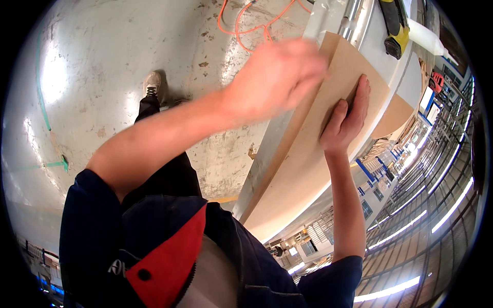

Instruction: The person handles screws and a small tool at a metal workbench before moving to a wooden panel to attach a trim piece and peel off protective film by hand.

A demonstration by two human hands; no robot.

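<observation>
A tan wooden board (300, 149) with a pale, thick edge lies on the worktable, running from near my body toward the far right. Flat on its upper face rests my right hand (349, 115), open, its thumb apart from the fingers. My left hand (282, 74) is at the board's far left edge, smeared by motion. Its fingers look curled inward; whatever they hold, if anything, is hidden.
A yellow and black tool (395, 41) and a white nozzled bottle (427, 38) lie beyond the board. A metal rail (352, 18) runs along the table. Another brown piece (394, 117) sits to the right. An orange hose (246, 32) loops over the concrete floor.
</observation>
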